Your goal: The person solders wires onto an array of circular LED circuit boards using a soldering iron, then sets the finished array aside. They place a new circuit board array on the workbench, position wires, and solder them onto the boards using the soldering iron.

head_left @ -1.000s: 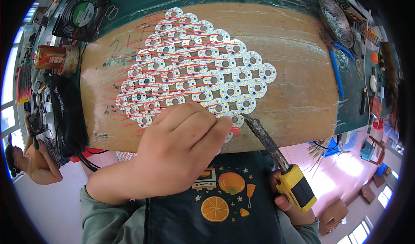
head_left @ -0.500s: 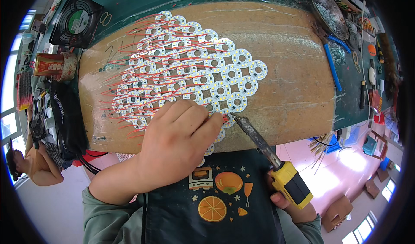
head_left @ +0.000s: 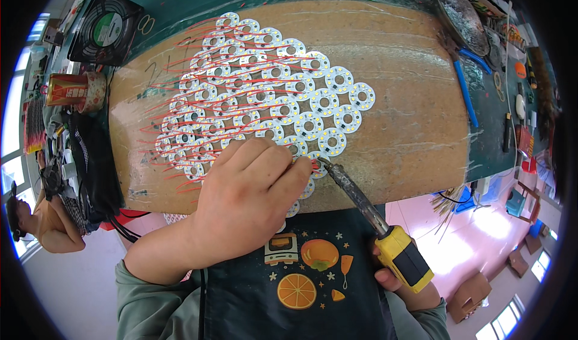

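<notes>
A sheet of white ring-shaped LED boards (head_left: 308,125) lies joined together on a brown board, with thin red wires trailing left from many of the rings. My left hand (head_left: 244,189) rests over the near end of the sheet. Its thumb and fingers are pinched at a ring, where a bit of red wire (head_left: 315,165) shows at the fingertips. In my right hand (head_left: 391,281) is a soldering iron (head_left: 404,257) with a yellow and black handle. The iron's dark tip meets that same ring, close to my left fingertips. My left hand hides several rings.
The brown board (head_left: 409,99) lies on a green table. A black fan (head_left: 107,30) and a red-gold can (head_left: 66,90) stand left. To the right are blue-handled pliers (head_left: 466,93) and a metal dish (head_left: 462,18) of grey residue. Another person (head_left: 57,225) sits far left.
The soldering iron's tip has shifted slightly left, closer to my left fingertips. My left hand stays in place, and the view has moved a little.
</notes>
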`<state>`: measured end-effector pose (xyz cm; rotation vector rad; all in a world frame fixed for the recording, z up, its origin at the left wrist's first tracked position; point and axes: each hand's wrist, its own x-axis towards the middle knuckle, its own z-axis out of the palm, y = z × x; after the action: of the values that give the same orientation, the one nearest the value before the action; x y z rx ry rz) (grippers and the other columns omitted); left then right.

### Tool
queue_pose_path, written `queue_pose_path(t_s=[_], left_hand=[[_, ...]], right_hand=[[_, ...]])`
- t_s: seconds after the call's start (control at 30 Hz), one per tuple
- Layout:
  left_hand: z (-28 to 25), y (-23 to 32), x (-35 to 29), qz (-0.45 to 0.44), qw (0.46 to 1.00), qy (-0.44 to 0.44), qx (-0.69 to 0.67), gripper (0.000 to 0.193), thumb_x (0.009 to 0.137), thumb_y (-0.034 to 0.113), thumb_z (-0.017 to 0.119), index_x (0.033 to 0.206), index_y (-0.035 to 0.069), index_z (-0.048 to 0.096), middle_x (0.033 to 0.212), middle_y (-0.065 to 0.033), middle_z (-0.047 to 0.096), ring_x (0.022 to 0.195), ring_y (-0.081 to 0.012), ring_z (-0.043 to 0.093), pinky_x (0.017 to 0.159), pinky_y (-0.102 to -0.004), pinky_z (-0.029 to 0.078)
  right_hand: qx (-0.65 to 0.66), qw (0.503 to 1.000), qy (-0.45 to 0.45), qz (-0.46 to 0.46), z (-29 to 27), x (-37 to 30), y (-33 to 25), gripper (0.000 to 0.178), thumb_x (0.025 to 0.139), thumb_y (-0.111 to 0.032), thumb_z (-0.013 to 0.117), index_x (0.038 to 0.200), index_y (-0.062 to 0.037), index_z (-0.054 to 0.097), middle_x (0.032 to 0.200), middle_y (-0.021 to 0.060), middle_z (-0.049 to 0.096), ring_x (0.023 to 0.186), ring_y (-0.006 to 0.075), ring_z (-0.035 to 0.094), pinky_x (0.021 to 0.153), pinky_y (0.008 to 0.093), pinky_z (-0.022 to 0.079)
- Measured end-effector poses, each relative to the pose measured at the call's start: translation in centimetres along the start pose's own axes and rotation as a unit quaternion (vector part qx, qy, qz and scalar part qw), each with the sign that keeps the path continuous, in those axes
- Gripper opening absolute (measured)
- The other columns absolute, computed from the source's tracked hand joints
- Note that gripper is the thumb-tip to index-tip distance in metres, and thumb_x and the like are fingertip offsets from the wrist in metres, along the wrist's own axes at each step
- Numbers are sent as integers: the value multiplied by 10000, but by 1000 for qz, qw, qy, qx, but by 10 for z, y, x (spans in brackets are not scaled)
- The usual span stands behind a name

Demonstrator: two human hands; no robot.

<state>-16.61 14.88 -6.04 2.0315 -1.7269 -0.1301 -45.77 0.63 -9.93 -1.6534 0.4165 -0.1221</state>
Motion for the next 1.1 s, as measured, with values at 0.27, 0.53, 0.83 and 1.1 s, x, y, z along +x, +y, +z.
queue_pose_path(t_s=[0.27,0.53,0.83,1.1], left_hand=[[-1,1,1,-7,1000,6,1,337,634,-11,691,965,51,701,840,-44,600,785,-229,616,691,-352,504],[1,1,1,-6,1000,29,-5,346,628,-12,699,970,35,697,844,-59,594,786,-247,610,707,-366,489],[2,5,-4,20,998,58,-29,304,640,10,714,943,30,706,829,-46,592,789,-231,608,690,-347,464],[6,4,-3,18,998,38,-36,281,658,16,723,937,28,705,819,-47,581,777,-230,604,658,-344,479]], right_hand=[[-19,1000,-17,11,-5,-9,-4,506,759,-411,793,1043,-9,678,876,119,667,676,320,642,610,383,495],[66,996,12,66,-2,-5,-17,613,725,-471,837,1051,-4,608,823,100,608,655,270,593,607,349,472],[-11,999,16,25,-5,-26,-1,619,667,-430,847,1032,26,641,862,148,680,701,304,674,635,345,525],[31,997,-60,36,-9,-12,-4,603,747,-503,806,1066,-28,615,826,38,563,665,155,530,609,282,409]])
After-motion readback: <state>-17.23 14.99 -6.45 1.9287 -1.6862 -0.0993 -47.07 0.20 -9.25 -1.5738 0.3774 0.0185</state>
